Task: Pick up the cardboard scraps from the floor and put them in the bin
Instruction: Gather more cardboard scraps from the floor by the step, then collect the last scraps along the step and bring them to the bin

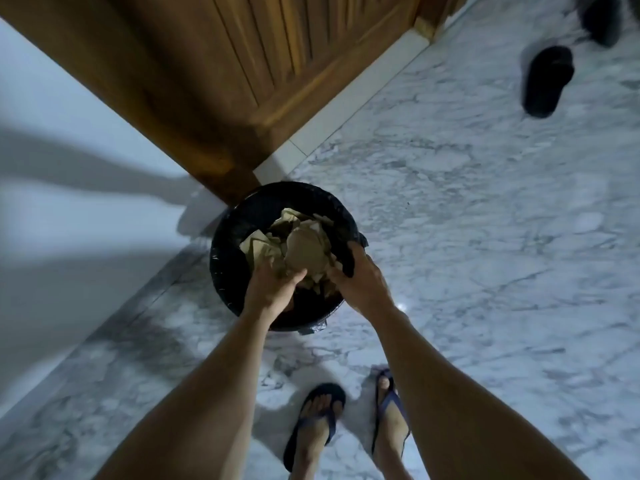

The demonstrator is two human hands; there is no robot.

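Dim, bluish lighting. A small glare spot marks the white marble floor (485, 237) just right of the hands. Frame edges are blurred and wide-angle distorted.

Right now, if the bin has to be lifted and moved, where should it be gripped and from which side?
Take the bin by its round rim, one hand on each side, coming from above on the near side. The left hand and right hand are already over it, on the cardboard scraps. The far side sits close to the wooden door, so reaching from there looks awkward.
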